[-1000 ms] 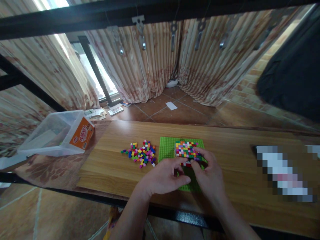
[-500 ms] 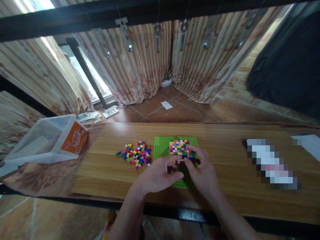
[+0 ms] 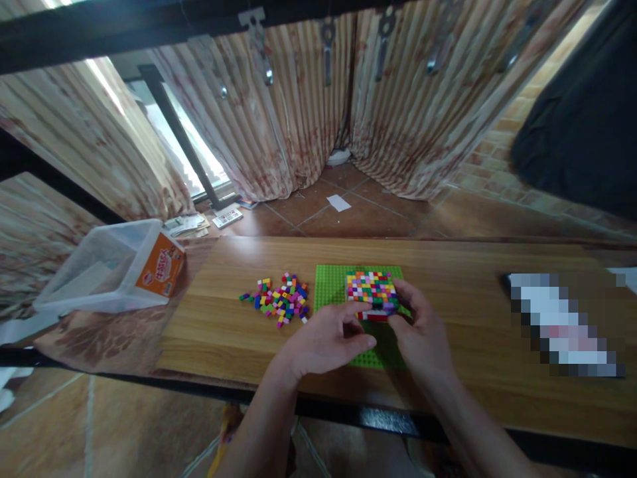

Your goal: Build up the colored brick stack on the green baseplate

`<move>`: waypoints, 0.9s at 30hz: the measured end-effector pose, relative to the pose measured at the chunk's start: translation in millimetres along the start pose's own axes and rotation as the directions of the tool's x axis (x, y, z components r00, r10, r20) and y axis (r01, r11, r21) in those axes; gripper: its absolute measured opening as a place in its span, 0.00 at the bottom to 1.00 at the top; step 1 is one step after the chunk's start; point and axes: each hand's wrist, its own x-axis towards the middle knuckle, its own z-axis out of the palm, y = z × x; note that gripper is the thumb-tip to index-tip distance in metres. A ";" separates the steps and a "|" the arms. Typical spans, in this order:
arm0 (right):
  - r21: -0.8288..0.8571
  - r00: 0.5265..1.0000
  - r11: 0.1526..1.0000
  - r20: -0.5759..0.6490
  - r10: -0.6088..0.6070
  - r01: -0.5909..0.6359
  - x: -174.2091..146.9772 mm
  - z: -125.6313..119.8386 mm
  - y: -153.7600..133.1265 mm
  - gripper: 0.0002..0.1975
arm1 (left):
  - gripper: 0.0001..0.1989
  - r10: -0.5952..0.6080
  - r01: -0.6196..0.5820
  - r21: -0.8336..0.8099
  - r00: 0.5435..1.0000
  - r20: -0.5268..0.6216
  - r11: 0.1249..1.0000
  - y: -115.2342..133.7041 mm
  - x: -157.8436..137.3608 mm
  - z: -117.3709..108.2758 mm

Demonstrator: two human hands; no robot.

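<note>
A multicoloured block built of small toy bricks stands on a green studded baseplate. Its front side shows a red and white row low down. My left hand is at the block's front left, index finger stretched along the front edge, thumb spread apart from it and nothing visible between them. At the right end, my right hand has its fingers curled round the side and its thumb at the front corner. Whether it also pinches a loose brick is hidden.
Left of the baseplate lies a pile of loose bricks on the wooden table. A clear plastic bin with an orange label stands beyond the table's left end. On the right lies a blurred-out object.
My right hand's fingers have slid from the block's top to its right side, and its thumb moved to the right corner. My left hand keeps nearly its place; the camera view has shifted slightly.
</note>
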 end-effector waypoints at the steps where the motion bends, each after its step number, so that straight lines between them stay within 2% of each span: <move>1: -0.015 1.000 1.000 -0.003 -0.002 0.002 -0.5 -0.2 -0.3 0.30 | 0.25 0.002 -0.002 -0.003 1.000 -0.002 1.000 0.6 0.4 0.4; 7: -0.095 0.999 0.995 -0.026 -0.038 0.036 -0.8 -2.3 -3.4 0.30 | 0.23 0.050 -0.049 0.022 0.998 -0.033 0.999 1.8 1.1 3.8; 13: -0.117 0.999 0.993 -0.044 -0.011 0.006 2.3 -2.3 -1.4 0.30 | 0.24 0.064 -0.062 0.030 0.996 -0.069 0.998 0.1 4.6 8.1; 19: -0.110 0.999 0.994 -0.048 -0.012 0.007 2.8 -2.4 0.5 0.29 | 0.16 0.124 -0.111 0.111 0.986 -0.114 0.988 -1.2 8.3 8.0; 23: -0.107 0.999 0.994 -0.035 -0.018 0.015 0.8 -5.3 3.3 0.28 | 0.13 0.116 -0.089 0.152 0.978 -0.175 0.984 -9.2 3.7 -9.3; 25: -0.115 0.999 0.993 -0.033 -0.013 0.009 0.5 -6.7 4.9 0.27 | 0.12 0.074 -0.026 0.178 0.960 -0.269 0.984 -16.9 -0.7 -24.6; 27: -0.127 1.000 0.992 -0.028 -0.011 0.007 0.8 -7.4 5.6 0.27 | 0.11 0.025 0.067 0.226 0.923 -0.385 0.972 -25.3 -6.1 -41.3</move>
